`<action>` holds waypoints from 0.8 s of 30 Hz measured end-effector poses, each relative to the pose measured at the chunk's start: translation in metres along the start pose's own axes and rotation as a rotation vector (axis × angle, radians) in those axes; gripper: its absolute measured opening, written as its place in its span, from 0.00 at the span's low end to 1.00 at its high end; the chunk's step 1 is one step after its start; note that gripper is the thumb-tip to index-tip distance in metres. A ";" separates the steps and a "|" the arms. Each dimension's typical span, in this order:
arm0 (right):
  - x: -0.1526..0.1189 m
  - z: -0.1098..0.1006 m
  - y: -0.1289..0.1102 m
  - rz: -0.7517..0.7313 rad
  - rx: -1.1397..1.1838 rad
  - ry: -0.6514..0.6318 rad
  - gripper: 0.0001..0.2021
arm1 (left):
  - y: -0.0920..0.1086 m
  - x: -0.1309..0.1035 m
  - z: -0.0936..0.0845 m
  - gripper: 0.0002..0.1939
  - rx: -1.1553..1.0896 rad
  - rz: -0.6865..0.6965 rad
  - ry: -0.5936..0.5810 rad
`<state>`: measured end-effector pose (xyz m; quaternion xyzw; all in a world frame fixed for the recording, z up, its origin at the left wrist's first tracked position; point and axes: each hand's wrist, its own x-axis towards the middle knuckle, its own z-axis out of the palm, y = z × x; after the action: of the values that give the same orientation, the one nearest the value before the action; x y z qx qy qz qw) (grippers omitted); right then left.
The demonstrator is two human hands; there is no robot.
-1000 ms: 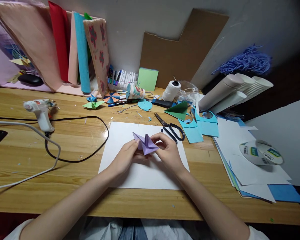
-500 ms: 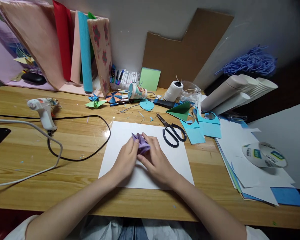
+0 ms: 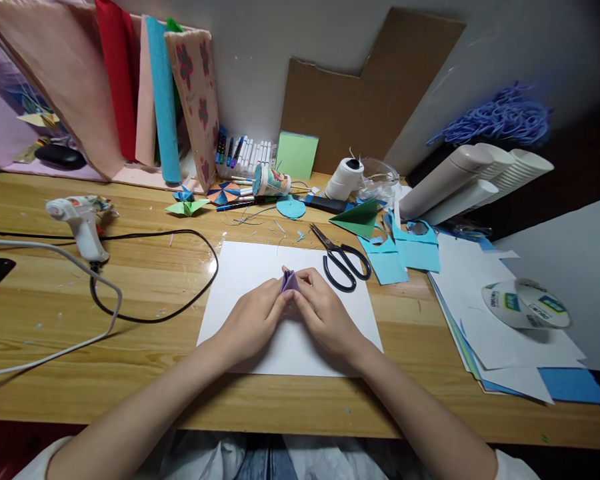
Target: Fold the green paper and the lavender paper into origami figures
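A small folded piece of purple paper [image 3: 289, 283] is pinched between both hands above a white sheet [image 3: 240, 267] on the wooden table. My left hand [image 3: 255, 313] grips its left side, thumb near the lower edge. From the right, my right hand [image 3: 327, 317] closes on the other side, its thumb close to the left one. Part of the paper is hidden behind the fingers. Black-handled scissors [image 3: 343, 260] lie with spread blades at the sheet's upper right corner, beyond my right hand.
A white glue gun [image 3: 80, 227] and its looping black cord lie at left. Behind the sheet are a green paper triangle [image 3: 357, 219], a thread spool [image 3: 346, 179] and markers [image 3: 253, 152]. A tape roll [image 3: 525, 305] sits on stacked paper at right.
The purple paper has gone from spread, with several points showing, to a narrower upright fold. Both hands have drawn together around it, thumbs now nearly meeting. The view has shifted slightly.
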<state>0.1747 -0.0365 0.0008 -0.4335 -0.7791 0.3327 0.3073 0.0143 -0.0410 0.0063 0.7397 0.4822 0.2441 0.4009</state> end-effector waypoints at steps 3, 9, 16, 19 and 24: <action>0.000 0.000 0.002 0.017 0.072 0.123 0.12 | -0.001 0.001 -0.002 0.16 0.006 0.005 0.058; 0.000 0.000 0.005 0.105 0.212 0.287 0.06 | 0.000 0.003 -0.007 0.12 -0.192 -0.021 0.145; -0.001 0.000 0.003 0.130 0.259 0.391 0.03 | -0.002 0.006 -0.005 0.10 -0.589 -0.241 0.172; -0.003 -0.001 0.002 0.070 0.295 0.396 0.06 | -0.001 0.005 -0.005 0.09 -0.646 -0.144 0.199; -0.005 -0.004 0.004 -0.103 0.288 0.423 0.10 | 0.003 -0.002 -0.008 0.05 -0.443 0.145 0.184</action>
<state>0.1815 -0.0383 -0.0007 -0.4051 -0.6631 0.3259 0.5385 0.0089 -0.0403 0.0130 0.6411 0.3971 0.4382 0.4891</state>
